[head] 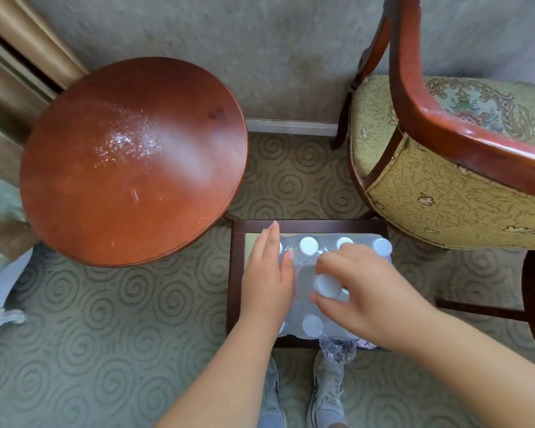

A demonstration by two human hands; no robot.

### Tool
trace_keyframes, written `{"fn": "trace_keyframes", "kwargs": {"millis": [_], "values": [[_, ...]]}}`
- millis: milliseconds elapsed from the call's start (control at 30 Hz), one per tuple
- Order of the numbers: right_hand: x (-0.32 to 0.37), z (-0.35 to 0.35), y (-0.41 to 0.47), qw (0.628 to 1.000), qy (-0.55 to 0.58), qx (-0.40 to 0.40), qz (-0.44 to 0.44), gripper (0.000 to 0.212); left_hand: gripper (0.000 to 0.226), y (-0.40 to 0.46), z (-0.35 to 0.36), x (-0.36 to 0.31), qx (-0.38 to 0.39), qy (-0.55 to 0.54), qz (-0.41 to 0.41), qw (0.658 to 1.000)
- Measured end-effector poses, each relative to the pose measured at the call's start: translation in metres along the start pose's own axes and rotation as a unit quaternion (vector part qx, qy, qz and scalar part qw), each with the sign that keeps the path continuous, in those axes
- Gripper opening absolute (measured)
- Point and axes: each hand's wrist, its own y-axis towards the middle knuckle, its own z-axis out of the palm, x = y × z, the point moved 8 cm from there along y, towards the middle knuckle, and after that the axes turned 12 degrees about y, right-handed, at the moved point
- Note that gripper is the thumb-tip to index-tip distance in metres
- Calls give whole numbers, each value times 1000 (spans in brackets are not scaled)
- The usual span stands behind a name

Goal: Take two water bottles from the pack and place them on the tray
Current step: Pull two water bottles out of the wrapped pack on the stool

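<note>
A shrink-wrapped pack of water bottles with white caps stands on a dark-framed low stand on the carpet. My left hand lies flat on the pack's left side, fingers together, holding it down. My right hand has thumb and fingers closed around the white cap of one water bottle in the middle of the pack. No tray is in sight.
A round red-brown wooden table stands to the left of the pack. An upholstered wooden armchair stands close on the right. Torn plastic wrap hangs at the pack's near edge, above my grey shoes.
</note>
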Motion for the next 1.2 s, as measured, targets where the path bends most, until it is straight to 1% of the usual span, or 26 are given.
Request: {"fn": "trace_keyframes", "kwargs": {"millis": [67, 133, 233, 300, 367, 433, 467, 533, 567, 600, 667, 733, 767, 800, 933, 1000, 1067, 1133, 1200], "values": [[13, -28, -3, 999, 46, -11, 11, 24, 57, -1, 0, -1, 0, 0, -2, 1000], [22, -57, -4, 996, 75, -35, 27, 21, 57, 0, 0, -1, 3, 0, -5, 1000], [18, -86, -6, 989, 119, -68, 59, 16, 57, -1, 1, 0, 9, 6, -14, 1000], [13, -91, -6, 985, 140, -66, 73, 15, 56, 0, 1, -2, 11, 6, -19, 1000], [10, -91, -4, 986, 143, -52, 75, 15, 56, 3, -1, -8, 35, -5, -19, 999], [12, -94, -2, 984, 156, -42, 74, 15, 62, 7, -4, -13, 97, -49, -25, 994], [14, -96, 0, 983, 164, -39, 67, 16, 70, 7, -9, -12, 137, -87, -36, 986], [21, -103, 5, 983, 172, -35, 45, 14, 91, 3, -27, -9, 202, -182, -41, 962], [25, -106, 7, 983, 177, -31, 33, 13, 96, -1, -37, -11, 231, -223, -31, 946], [28, -109, 10, 982, 187, -22, 25, 13, 98, -7, -47, -17, 260, -244, -9, 934], [36, -114, 18, 975, 221, 1, 13, 13, 109, -17, -60, -40, 310, -249, 47, 916], [45, -118, 25, 969, 246, 17, 2, 12, 117, -19, -63, -71, 337, -260, 101, 899], [48, -120, 29, 967, 256, 16, -1, 12, 114, -18, -63, -84, 330, -272, 121, 896], [50, -123, 32, 965, 262, 8, -3, 13, 108, -17, -65, -94, 305, -281, 130, 900], [46, -133, 39, 974, 225, -37, 4, 17, 99, -15, -68, -94, 149, -253, 102, 950], [42, -132, 38, 975, 214, -47, 16, 17, 88, -18, -65, -93, 119, -227, 83, 963], [40, -128, 37, 977, 207, -44, 26, 17, 72, -22, -60, -93, 98, -211, 60, 971], [43, -123, 36, 978, 201, -43, 24, 17, 61, -26, -60, -93, 77, -219, 43, 972], [44, -119, 35, 969, 234, -78, 28, 23, 57, -29, -58, -90, 71, -243, 31, 967]]}}
